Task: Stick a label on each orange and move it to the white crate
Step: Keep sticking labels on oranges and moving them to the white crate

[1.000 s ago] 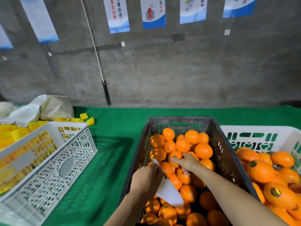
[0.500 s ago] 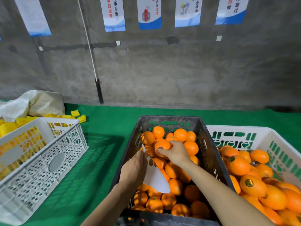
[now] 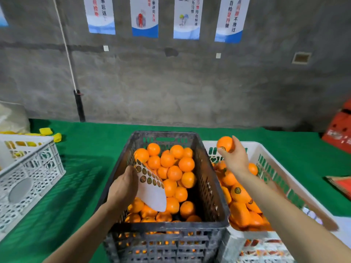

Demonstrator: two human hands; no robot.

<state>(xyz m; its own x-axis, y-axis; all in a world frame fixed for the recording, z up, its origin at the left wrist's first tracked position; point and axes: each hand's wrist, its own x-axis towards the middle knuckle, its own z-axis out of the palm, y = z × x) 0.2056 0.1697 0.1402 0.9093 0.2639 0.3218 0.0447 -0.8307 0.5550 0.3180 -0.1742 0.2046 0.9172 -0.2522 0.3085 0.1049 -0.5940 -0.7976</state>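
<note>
A dark grey crate [image 3: 209, 188] in the middle holds several unlabelled oranges [image 3: 173, 172]. To its right stands a white crate [image 3: 269, 164] with labelled oranges [image 3: 238, 192] in it. My right hand [image 3: 234, 160] holds one labelled orange [image 3: 225, 144] up over the white crate's far left corner. My left hand [image 3: 122, 187] grips a white sheet of round labels [image 3: 152, 188] over the dark crate's left side.
Another white crate [image 3: 30, 168] with yellow items stands at the left on the green table cover [image 3: 76, 179]. Yellow pieces [image 3: 49, 132] and a pale bag lie behind it. A red box [image 3: 338, 130] is at the far right, a grey wall behind.
My right hand has lifted an orange out of the dark crate and carried it right, over the white crate. The left hand still holds the label sheet, now showing its stickers.
</note>
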